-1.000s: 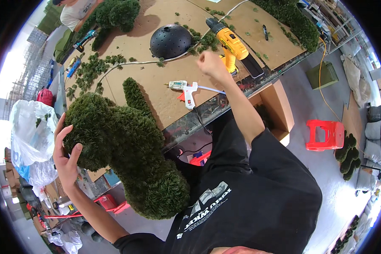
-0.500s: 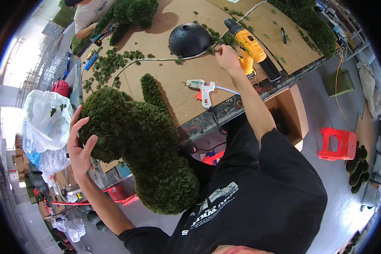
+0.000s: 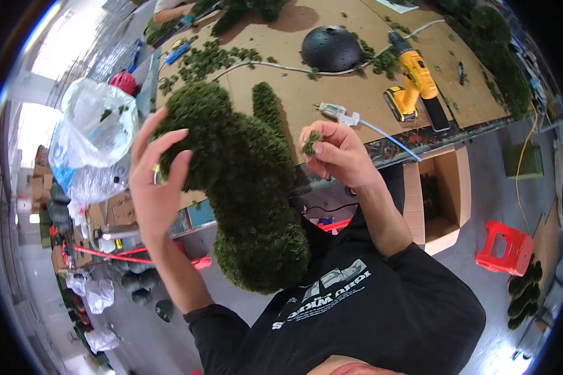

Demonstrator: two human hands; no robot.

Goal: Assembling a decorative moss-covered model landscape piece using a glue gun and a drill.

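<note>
Nearest the wearer's black shirt (image 3: 356, 294) is the rounded lower end of a shaggy green figure (image 3: 250, 200), which reaches up across the edge of the desk (image 3: 294, 90); what carries its weight underneath is hidden. Every side of it that shows is thickly covered in greenery, with no bare patch to make out, so the covering looks well advanced, though its underside and far side cannot be judged. Beside its upper lobe the left hand (image 3: 151, 187) has its grip spread wide with nothing in it; whether the fingertips touch the greenery is unclear. The right hand (image 3: 343, 153) pinches a small green sprig (image 3: 311, 144) between thumb and fingers, apart from the figure and not yet attached to anything. Just beyond, that hand hides part of a glue gun (image 3: 333, 110). Farther off lie a yellow drill (image 3: 417, 75), a black dome (image 3: 331, 49) with no greenery fixed on it, and loose sprigs (image 3: 213, 59). At the top edge, a co-worker's arm (image 3: 174, 12) is cut off.
</note>
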